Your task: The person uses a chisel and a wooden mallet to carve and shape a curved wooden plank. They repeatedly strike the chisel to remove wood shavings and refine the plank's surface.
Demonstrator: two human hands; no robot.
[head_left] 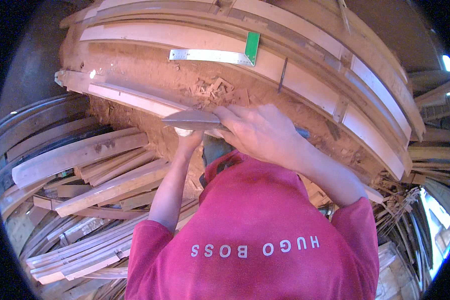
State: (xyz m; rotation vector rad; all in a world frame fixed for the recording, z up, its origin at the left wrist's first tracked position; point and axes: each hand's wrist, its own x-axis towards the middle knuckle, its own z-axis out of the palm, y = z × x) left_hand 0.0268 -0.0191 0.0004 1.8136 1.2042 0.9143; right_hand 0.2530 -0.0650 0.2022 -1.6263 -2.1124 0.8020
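In the head view, a dim workshop surrounds a dusty brown bench (pixel 130 62), with stacked curved boards (pixel 80 155) filling the space off its left end and a bundle of thin sticks (pixel 397 210) beyond its right end. Daylight shows through bright openings (pixel 437 210) at the far right. Long curved planks (pixel 185 36) sweep along the bench's far edge, bowing outward. On the inner one of these rests a square with a steel blade and a green stock (pixel 252 47); to its right, a thin dark stick (pixel 283 75) lies across the same plank. Wood chips (pixel 217 92) are heaped in the middle of the bench, and a pale wooden strip (pixel 135 97) runs along its near edge toward the hands.

The person, in a red shirt (pixel 255 215), leans over that near edge. The right hand (pixel 260 127) is closed on a flat grey tool (pixel 192 119), held above the near edge, just beyond the person's body, with its tapered end pointing left (a bit of blue shows beyond the right wrist, perhaps its handle). The left hand (pixel 192 137) is under the tool, mostly hidden by it; whether it grips anything, I cannot tell. Something white (pixel 183 132) shows beside it.
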